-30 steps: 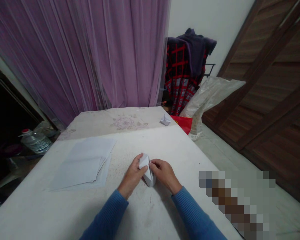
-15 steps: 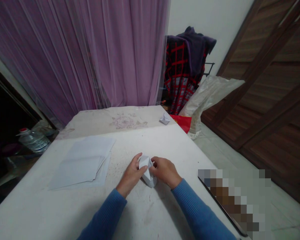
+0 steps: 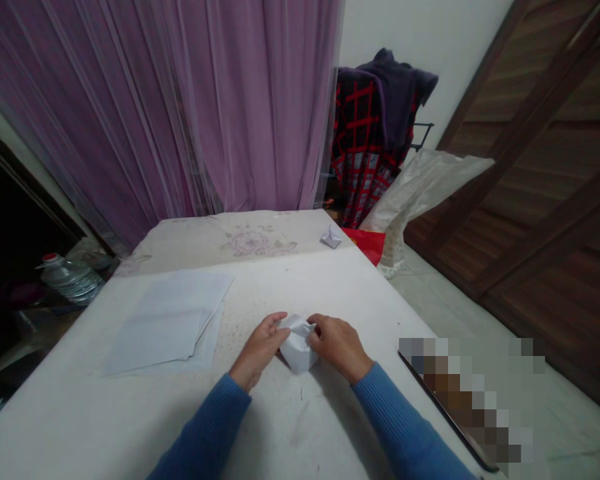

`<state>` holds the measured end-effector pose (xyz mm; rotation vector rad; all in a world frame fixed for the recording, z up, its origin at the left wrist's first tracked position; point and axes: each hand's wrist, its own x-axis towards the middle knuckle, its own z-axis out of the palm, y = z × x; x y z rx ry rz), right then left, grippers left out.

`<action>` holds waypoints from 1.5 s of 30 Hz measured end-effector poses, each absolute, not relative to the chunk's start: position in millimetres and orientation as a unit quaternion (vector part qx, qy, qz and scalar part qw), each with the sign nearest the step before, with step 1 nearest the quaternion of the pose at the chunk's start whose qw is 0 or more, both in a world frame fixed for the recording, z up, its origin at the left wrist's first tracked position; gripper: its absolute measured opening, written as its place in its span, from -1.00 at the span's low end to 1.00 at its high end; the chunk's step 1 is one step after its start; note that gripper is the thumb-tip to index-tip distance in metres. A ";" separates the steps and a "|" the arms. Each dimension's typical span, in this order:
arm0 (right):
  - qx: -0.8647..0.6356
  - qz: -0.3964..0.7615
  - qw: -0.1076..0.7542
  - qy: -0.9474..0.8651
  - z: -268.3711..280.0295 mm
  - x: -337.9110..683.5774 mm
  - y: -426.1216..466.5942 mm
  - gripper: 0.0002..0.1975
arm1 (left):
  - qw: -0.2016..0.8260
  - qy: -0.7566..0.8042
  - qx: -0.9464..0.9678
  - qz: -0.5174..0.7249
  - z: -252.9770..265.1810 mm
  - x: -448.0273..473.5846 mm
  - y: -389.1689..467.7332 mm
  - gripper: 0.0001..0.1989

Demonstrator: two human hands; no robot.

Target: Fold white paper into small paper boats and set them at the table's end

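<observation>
A small folded piece of white paper point(image 3: 300, 353) is between my two hands, low over the white table point(image 3: 280, 420). Its upper part stands spread, with a hollow showing between its sides. My left hand point(image 3: 260, 347) grips the left side, thumb on the near face and fingers behind. On the opposite edge, my right hand point(image 3: 337, 343) pinches the paper between thumb and bent fingers. Part of the paper is hidden by the fingers.
A stack of white sheets point(image 3: 160, 327) lies left of my hands. Another folded paper piece point(image 3: 331, 237) sits at the far right corner, near a red bag point(image 3: 370, 243). A dark-edged, pixelated flat object point(image 3: 455, 407) rests at the right edge. A water bottle point(image 3: 73, 279) stands beyond the left edge.
The folded paper has spread wider between my hands, and its top hollow now shows more. My right hand has shifted slightly to the right.
</observation>
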<state>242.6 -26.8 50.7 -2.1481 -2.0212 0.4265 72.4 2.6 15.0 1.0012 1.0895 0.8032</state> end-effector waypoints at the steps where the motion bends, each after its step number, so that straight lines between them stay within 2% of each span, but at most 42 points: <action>1: -0.716 0.145 0.083 -0.678 51.0 242.3 -27.2 -0.64 | 0.666 0.485 0.443 0.353 15.5 71.9 2.3 -0.38; 8: -0.716 0.111 0.108 -0.680 50.4 234.3 -32.3 -0.69 | 0.618 0.525 0.475 0.342 4.3 75.7 1.5 -0.22; 13: -0.692 0.044 0.122 -0.710 49.3 221.7 -37.0 -0.74 | 0.510 0.564 0.513 0.398 -0.4 81.1 7.2 -0.30; 17: -0.685 0.021 0.126 -0.717 46.0 214.7 -38.1 -0.72 | 0.498 0.573 0.521 0.390 4.2 82.7 6.5 -0.32; 29: -0.695 0.029 0.143 -0.704 39.6 215.6 -36.4 -0.67 | 0.438 0.584 0.581 0.360 7.6 83.0 3.2 -0.30; 40: -0.679 0.053 0.172 -0.712 36.8 214.5 -36.5 -0.66 | 0.434 0.586 0.588 0.351 4.7 80.6 1.3 -0.28; 45: -0.684 0.084 0.228 -0.688 32.5 217.5 -32.6 -0.67 | 0.372 0.579 0.628 0.363 17.4 78.9 0.4 -0.31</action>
